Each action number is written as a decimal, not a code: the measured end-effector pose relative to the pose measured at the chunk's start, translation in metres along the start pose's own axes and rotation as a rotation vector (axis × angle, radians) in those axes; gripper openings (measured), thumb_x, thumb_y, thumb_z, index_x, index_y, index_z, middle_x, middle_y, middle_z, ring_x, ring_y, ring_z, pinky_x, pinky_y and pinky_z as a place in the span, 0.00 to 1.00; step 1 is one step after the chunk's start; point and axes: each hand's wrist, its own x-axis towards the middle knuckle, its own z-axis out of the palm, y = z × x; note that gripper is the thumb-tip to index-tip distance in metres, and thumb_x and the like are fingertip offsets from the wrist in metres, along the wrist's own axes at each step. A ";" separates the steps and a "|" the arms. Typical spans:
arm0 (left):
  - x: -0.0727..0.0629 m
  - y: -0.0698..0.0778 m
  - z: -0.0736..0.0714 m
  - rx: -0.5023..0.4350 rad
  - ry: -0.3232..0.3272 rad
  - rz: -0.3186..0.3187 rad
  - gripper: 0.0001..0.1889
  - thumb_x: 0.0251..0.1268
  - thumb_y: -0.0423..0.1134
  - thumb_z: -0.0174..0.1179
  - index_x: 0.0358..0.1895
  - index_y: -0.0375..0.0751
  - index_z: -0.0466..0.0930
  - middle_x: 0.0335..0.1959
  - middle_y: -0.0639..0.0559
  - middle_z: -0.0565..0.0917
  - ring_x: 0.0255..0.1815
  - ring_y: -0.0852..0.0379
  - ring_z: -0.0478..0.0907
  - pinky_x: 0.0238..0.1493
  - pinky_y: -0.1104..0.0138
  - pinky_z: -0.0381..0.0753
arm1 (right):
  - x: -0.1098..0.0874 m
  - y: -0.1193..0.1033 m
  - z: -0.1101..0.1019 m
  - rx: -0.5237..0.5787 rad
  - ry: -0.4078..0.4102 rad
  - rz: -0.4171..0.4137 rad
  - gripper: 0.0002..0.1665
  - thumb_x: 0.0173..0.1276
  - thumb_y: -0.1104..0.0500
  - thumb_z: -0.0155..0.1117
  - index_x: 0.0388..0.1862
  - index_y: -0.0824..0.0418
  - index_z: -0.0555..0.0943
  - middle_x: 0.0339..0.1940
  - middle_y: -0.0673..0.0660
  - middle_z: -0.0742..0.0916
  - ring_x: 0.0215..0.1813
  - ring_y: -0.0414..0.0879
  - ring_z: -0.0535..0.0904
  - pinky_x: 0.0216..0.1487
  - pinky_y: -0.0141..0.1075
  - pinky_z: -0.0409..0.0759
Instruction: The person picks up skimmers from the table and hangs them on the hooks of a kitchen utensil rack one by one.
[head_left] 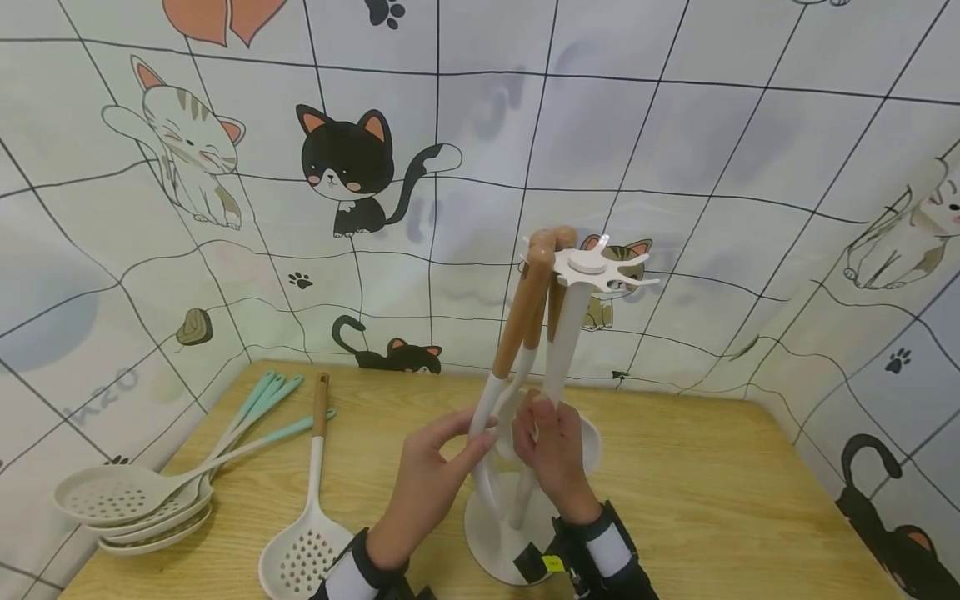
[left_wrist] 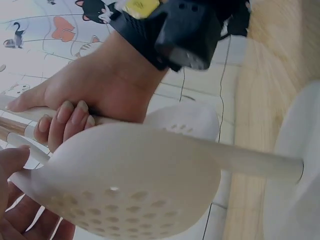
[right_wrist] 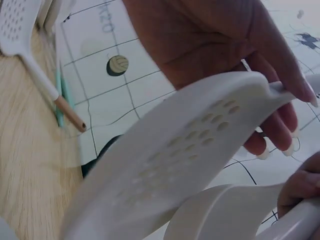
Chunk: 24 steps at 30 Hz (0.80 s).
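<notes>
A white utensil stand (head_left: 567, 342) with a spoked top and a round base stands on the table. My right hand (head_left: 558, 454) grips its pole. Several utensils with brown wood-look handles hang from the stand's left side. One is a white skimmer (left_wrist: 125, 175) with a perforated bowl. My left hand (head_left: 431, 475) pinches this skimmer at its neck, between thumb and fingers. In the right wrist view the skimmer's bowl (right_wrist: 165, 155) slants down from the left hand (right_wrist: 215, 45). Behind it another white utensil (right_wrist: 225, 210) shows only in part.
On the table's left lies a white skimmer (head_left: 307, 550) with a brown handle. Farther left, several cream skimmers (head_left: 112, 496) with mint-green handles are stacked. The wooden table (head_left: 697, 483) extends to the right. A cat-patterned sheet (head_left: 480, 125) hangs behind.
</notes>
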 end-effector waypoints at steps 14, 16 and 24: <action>-0.003 0.004 -0.002 -0.058 -0.003 -0.084 0.13 0.59 0.38 0.73 0.48 0.45 0.88 0.47 0.55 0.90 0.55 0.61 0.84 0.57 0.65 0.82 | -0.003 0.015 -0.021 0.251 -0.345 0.037 0.34 0.85 0.39 0.32 0.29 0.66 0.62 0.18 0.56 0.66 0.17 0.48 0.62 0.14 0.36 0.63; -0.002 0.004 -0.004 -0.041 -0.003 -0.080 0.15 0.59 0.39 0.73 0.50 0.46 0.88 0.49 0.56 0.90 0.55 0.61 0.84 0.57 0.64 0.82 | -0.003 0.018 -0.022 0.295 -0.363 0.058 0.34 0.84 0.39 0.34 0.28 0.65 0.61 0.17 0.56 0.66 0.16 0.49 0.61 0.13 0.35 0.64; -0.005 0.003 -0.022 0.051 -0.030 -0.067 0.20 0.65 0.41 0.69 0.61 0.53 0.81 0.51 0.59 0.88 0.56 0.60 0.82 0.60 0.60 0.80 | -0.006 0.028 -0.026 0.423 -0.429 0.098 0.35 0.82 0.37 0.40 0.24 0.65 0.60 0.15 0.58 0.65 0.14 0.50 0.60 0.11 0.36 0.62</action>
